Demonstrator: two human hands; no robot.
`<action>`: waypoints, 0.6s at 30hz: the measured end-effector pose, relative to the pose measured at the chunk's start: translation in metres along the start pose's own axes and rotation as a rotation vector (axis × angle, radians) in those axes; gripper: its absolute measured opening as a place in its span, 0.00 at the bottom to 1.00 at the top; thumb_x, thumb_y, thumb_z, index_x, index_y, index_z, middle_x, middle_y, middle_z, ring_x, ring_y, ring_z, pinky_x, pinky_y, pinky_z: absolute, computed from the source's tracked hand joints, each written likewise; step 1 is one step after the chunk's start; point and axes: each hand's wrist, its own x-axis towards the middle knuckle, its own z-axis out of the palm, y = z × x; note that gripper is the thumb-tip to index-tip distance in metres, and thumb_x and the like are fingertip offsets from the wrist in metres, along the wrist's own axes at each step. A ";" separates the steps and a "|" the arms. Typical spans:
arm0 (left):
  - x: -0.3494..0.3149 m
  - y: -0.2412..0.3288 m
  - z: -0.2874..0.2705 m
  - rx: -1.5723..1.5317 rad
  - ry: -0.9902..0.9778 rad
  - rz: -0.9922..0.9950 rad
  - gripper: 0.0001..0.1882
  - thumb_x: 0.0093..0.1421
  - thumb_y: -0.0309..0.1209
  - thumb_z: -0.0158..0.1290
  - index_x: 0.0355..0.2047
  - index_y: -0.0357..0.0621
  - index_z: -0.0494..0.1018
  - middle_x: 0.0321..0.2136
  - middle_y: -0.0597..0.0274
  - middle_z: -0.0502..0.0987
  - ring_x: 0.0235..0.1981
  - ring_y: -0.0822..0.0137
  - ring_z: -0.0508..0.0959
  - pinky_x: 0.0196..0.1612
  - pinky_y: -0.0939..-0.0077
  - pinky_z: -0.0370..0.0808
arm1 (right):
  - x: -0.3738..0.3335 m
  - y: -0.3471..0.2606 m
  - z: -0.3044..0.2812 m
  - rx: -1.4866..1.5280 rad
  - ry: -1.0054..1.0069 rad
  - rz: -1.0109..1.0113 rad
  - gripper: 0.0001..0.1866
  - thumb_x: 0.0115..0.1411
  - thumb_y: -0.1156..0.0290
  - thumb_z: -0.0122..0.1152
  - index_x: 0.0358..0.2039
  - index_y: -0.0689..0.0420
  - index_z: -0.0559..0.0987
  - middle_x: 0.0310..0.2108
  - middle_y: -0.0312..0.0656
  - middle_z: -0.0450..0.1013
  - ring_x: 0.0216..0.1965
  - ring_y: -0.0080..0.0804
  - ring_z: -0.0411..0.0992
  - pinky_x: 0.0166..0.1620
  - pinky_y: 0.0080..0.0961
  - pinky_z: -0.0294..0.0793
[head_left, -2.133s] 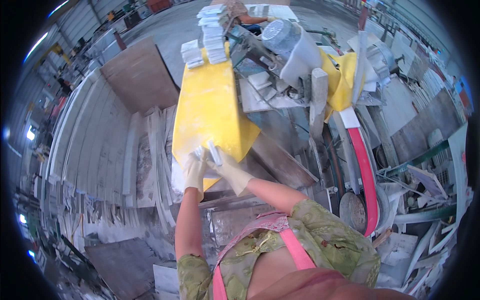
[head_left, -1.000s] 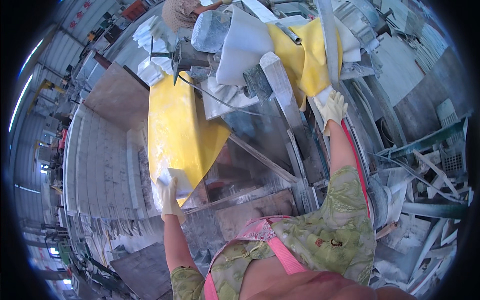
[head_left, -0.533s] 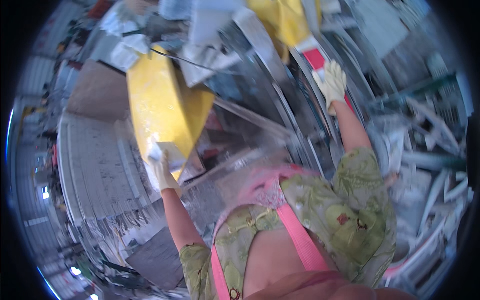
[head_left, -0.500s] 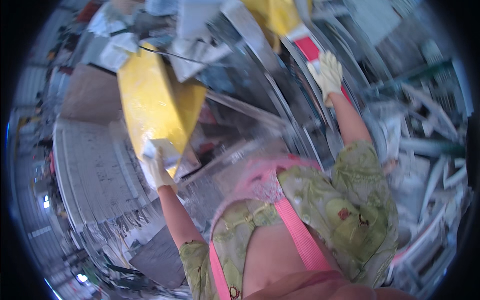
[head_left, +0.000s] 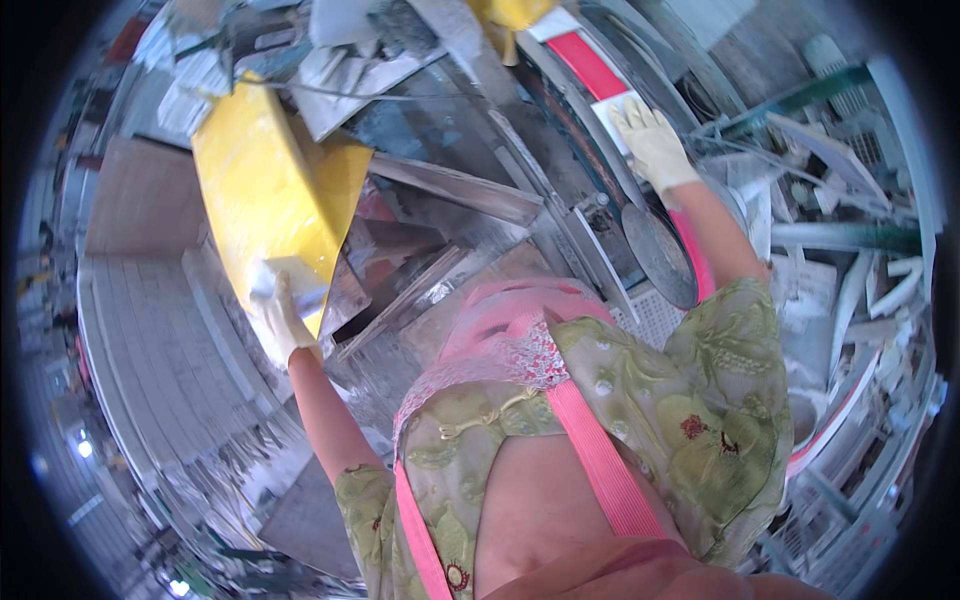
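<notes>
At centre left, the left hand (head_left: 281,318) is grasping a white tile (head_left: 303,275) over the yellow sheet (head_left: 265,170), seemingly steadying it; at upper right, the unclenched right hand (head_left: 652,148) is apparently pressing a white slab (head_left: 607,115) flat onto the red belt (head_left: 588,66).

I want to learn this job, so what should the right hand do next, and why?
Perhaps the right hand should curl around the white piece on the red belt: its fingers seem laid over that piece, not wrapped round it, while the left hand holds a pale piece.
</notes>
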 end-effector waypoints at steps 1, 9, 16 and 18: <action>-0.001 0.001 0.001 -0.036 -0.019 0.003 0.36 0.63 0.40 0.60 0.67 0.39 0.60 0.56 0.51 0.72 0.55 0.58 0.75 0.55 0.63 0.75 | 0.002 -0.006 0.005 -0.068 0.109 -0.018 0.39 0.62 0.74 0.57 0.73 0.56 0.57 0.73 0.52 0.57 0.74 0.47 0.55 0.75 0.44 0.53; 0.024 -0.040 -0.005 0.109 0.127 -0.121 0.50 0.55 0.44 0.67 0.73 0.43 0.55 0.53 0.48 0.75 0.46 0.57 0.78 0.44 0.60 0.79 | 0.032 -0.004 -0.020 0.249 0.074 0.359 0.24 0.72 0.56 0.47 0.58 0.59 0.77 0.37 0.51 0.83 0.38 0.55 0.82 0.43 0.53 0.80; -0.005 -0.041 -0.018 0.362 0.039 0.202 0.40 0.47 0.38 0.68 0.62 0.54 0.69 0.57 0.37 0.69 0.61 0.39 0.68 0.61 0.51 0.68 | 0.068 -0.199 -0.071 1.877 0.119 -0.180 0.20 0.74 0.62 0.53 0.56 0.65 0.76 0.53 0.46 0.74 0.54 0.36 0.73 0.58 0.34 0.71; -0.013 -0.029 -0.017 0.172 0.077 0.161 0.35 0.58 0.44 0.64 0.61 0.42 0.64 0.50 0.38 0.74 0.55 0.43 0.75 0.55 0.53 0.73 | 0.070 -0.286 -0.090 1.504 0.156 -0.362 0.23 0.74 0.59 0.53 0.60 0.64 0.72 0.57 0.47 0.69 0.58 0.34 0.69 0.62 0.31 0.67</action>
